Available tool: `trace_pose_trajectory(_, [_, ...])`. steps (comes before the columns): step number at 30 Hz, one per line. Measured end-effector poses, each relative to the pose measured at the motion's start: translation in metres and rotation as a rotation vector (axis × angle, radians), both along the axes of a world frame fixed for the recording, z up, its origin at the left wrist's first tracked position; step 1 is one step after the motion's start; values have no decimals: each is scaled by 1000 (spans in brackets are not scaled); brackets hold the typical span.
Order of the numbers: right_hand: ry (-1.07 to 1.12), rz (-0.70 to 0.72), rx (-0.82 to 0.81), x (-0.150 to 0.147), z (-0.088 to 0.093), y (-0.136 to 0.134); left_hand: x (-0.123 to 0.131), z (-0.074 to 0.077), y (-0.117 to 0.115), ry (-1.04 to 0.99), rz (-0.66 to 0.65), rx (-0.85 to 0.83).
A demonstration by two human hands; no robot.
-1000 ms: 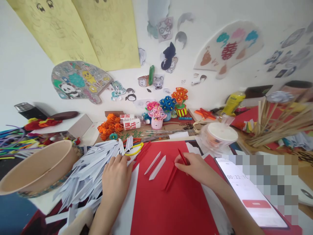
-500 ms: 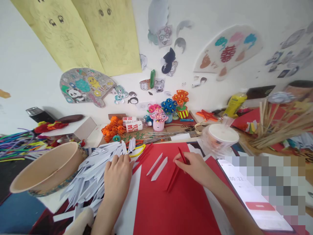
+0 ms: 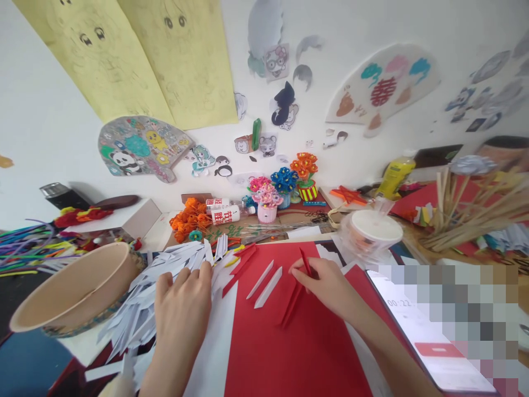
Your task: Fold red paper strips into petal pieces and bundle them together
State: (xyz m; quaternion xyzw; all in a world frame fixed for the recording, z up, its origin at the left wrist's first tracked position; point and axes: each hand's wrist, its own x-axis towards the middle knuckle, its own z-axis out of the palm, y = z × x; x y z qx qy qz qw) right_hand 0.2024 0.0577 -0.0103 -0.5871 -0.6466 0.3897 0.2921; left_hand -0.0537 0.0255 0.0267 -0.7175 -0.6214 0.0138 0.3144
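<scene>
At a crowded craft table, a person's right hand [image 3: 326, 284] pinches a narrow red strip [image 3: 305, 261] between thumb and forefinger. The other fingers are curled, and the strip tilts up off the red sheet [image 3: 297, 353]. The left hand [image 3: 182, 309] lies palm down with fingers loosely spread, resting on a heap of white strips [image 3: 136, 314] and gripping nothing. The work seems best served by a light pinch near the strip's end, so the fold stays crisp, and by a flat left palm that keeps the heap from sliding. Two white folded strips [image 3: 264, 282] lie on the sheet between the hands, and more red strips [image 3: 290, 304] lie just beside the right hand. A paper bowl [image 3: 70, 286] stands at the left, with a phone [image 3: 417, 336] and a lidded cup [image 3: 372, 229] at the right.
</scene>
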Motion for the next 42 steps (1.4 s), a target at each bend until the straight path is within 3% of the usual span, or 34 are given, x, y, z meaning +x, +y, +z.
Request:
trace_pose_trajectory(2, [130,22,-12,-5,-2,-1,7,5,-3,-76,-67,111])
trace_pose_trajectory(5, [401,133,-90,-17,-5,-5,22,5,-7,-348,-288,191])
trace_pose_trajectory(8, [631,167,-143,-29,-6,-10,37,-4,-11,-650,-455,138])
trace_pose_trajectory(11, [731,80,-149,-34,-4,-13,48,-14,-12,-878,-532,83])
trace_pose_trajectory(14, [769,-6,-154,-33,-2,-14,55,-18,-10,-1145,-463,-67])
trace_pose_trajectory(17, [769,1,-134,-30,-4,-13,58,-17,-6,-1441,-295,-315])
trace_pose_trajectory(20, [718,13,-110,-29,-8,-11,57,-15,-3,-1634,-210,-583])
trace_pose_trajectory(23, [640,6,-75,-28,-8,-10,57,-14,-3,-1693,-163,-706])
trace_pose_trajectory(28, [566,67,-63,-27,-4,-13,60,-16,-4,-1596,-212,-629])
trace_pose_trajectory(35, [545,198,-122,-19,-5,-8,62,-22,0,-1807,-166,-748])
trace_pose_trajectory(42, [453,51,-73,-24,-6,-7,66,-25,-2,-1777,-210,-741])
